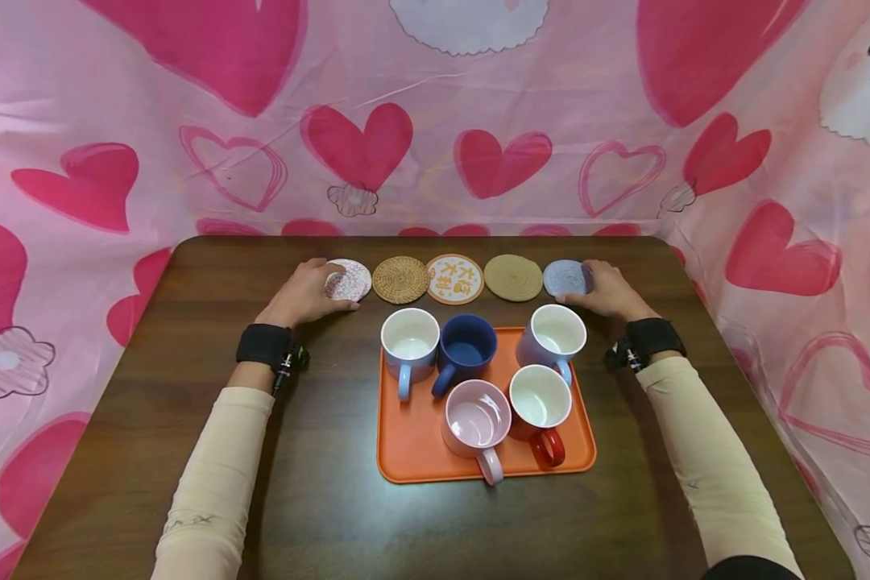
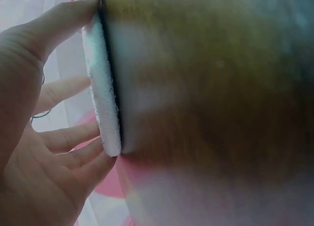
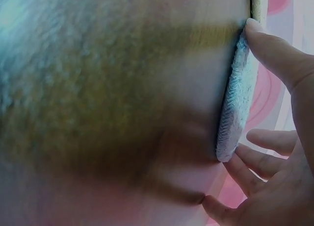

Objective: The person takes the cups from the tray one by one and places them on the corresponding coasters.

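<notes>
Five round coasters lie in a row at the far side of a dark wooden table (image 1: pixel 188 403). My left hand (image 1: pixel 331 283) holds the white speckled coaster (image 1: pixel 354 280) at the left end; in the left wrist view my thumb (image 2: pixel 64 20) and fingers touch opposite edges of this coaster (image 2: pixel 103 98). My right hand (image 1: pixel 583 288) holds the light blue coaster (image 1: pixel 564 278) at the right end in the same way, the thumb (image 3: pixel 274 54) on the rim of that coaster (image 3: pixel 233 108). Both coasters lie flat on the table.
Between the held coasters lie a woven rattan coaster (image 1: pixel 401 279), an orange printed coaster (image 1: pixel 454 279) and a tan coaster (image 1: pixel 512 278). An orange tray (image 1: pixel 413 451) in front carries several mugs: two pale blue, one dark blue (image 1: pixel 466 346), one pink, one red. Pink heart-patterned cloth surrounds the table.
</notes>
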`<state>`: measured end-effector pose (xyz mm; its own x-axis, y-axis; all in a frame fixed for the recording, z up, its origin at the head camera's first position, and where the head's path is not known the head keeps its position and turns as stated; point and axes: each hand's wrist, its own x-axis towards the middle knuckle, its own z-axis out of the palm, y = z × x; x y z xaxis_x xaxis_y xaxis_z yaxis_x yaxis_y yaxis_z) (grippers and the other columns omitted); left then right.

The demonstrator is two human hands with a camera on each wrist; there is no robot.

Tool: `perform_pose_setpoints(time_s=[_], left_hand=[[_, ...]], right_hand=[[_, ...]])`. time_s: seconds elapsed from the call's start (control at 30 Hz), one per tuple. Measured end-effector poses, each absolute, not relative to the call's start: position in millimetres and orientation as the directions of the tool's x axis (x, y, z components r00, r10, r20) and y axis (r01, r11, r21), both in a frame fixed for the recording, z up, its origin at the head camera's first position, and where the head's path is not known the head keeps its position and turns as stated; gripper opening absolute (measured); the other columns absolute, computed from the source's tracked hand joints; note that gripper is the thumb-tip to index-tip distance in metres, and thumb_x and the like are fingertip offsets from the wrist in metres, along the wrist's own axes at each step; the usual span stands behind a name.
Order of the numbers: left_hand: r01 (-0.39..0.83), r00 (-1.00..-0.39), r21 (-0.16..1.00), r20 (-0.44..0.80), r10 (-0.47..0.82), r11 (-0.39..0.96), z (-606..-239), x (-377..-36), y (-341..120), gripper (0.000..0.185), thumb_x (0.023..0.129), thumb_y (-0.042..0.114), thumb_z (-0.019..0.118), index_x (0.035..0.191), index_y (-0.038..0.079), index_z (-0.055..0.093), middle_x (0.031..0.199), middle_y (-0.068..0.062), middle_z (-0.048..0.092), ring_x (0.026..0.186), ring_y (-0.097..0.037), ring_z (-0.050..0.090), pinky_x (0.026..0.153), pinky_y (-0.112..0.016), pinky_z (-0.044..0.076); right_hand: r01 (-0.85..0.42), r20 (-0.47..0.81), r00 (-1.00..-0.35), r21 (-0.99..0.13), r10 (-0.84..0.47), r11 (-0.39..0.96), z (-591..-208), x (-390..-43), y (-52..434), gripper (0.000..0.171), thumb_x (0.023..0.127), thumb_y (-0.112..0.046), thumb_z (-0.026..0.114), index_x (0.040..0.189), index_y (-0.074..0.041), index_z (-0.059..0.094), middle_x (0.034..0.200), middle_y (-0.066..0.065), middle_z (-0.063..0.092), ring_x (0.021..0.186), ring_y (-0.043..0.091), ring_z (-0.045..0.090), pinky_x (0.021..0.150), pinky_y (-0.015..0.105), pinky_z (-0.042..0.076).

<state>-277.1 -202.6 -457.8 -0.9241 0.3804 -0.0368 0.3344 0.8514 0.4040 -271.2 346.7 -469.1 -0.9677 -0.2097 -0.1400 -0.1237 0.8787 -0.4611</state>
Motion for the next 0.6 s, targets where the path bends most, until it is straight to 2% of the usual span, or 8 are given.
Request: perform_pose_setpoints(time_s=[0.2, 0.37, 0.47, 0.6], left_hand=[[0.325, -0.926, 0.417, -0.042, 0.375, 0.849, -466, -276, -205, 0.076, 0.081, 0.040, 0.084, 0.139, -0.002, 0.056, 0.143, -0.035, 0.046, 0.136, -0.054, 0.037, 0.113, -0.063, 0.031], [0.331, -0.930, 0.449, 0.004, 0.368, 0.830, -459, -264, -207, 0.082, 0.079, 0.041, 0.085, 0.141, -0.001, 0.053, 0.150, -0.034, 0.039, 0.142, -0.051, 0.031, 0.116, -0.063, 0.028], [0.365, -0.925, 0.452, 0.078, 0.371, 0.814, -446, -250, -210, 0.078, 0.080, 0.038, 0.086, 0.140, -0.001, 0.055, 0.147, -0.030, 0.044, 0.139, -0.047, 0.036, 0.115, -0.061, 0.030], [0.425, -0.905, 0.420, 0.190, 0.381, 0.802, -428, -233, -213, 0.066, 0.082, 0.031, 0.085, 0.133, -0.001, 0.060, 0.139, -0.026, 0.055, 0.137, -0.042, 0.043, 0.114, -0.059, 0.034]], right_hand=[[-0.136, -0.140, -0.965, -0.458, -0.223, 0.878, -475, -273, 345, 0.092, 0.087, -0.037, 0.077, 0.145, 0.019, 0.031, 0.142, 0.042, 0.039, 0.128, 0.057, 0.038, 0.109, 0.066, 0.030], [-0.115, -0.172, -0.959, -0.490, -0.226, 0.864, -465, -259, 350, 0.093, 0.090, -0.040, 0.074, 0.146, 0.018, 0.028, 0.139, 0.041, 0.041, 0.126, 0.053, 0.042, 0.109, 0.066, 0.033], [-0.080, -0.180, -0.962, -0.533, -0.205, 0.843, -451, -247, 354, 0.090, 0.093, -0.040, 0.072, 0.148, 0.016, 0.029, 0.137, 0.037, 0.042, 0.124, 0.048, 0.043, 0.107, 0.065, 0.036], [-0.119, -0.144, -0.963, -0.533, -0.228, 0.838, -434, -234, 352, 0.079, 0.094, -0.036, 0.071, 0.145, 0.013, 0.037, 0.134, 0.035, 0.047, 0.124, 0.048, 0.045, 0.105, 0.065, 0.036]])
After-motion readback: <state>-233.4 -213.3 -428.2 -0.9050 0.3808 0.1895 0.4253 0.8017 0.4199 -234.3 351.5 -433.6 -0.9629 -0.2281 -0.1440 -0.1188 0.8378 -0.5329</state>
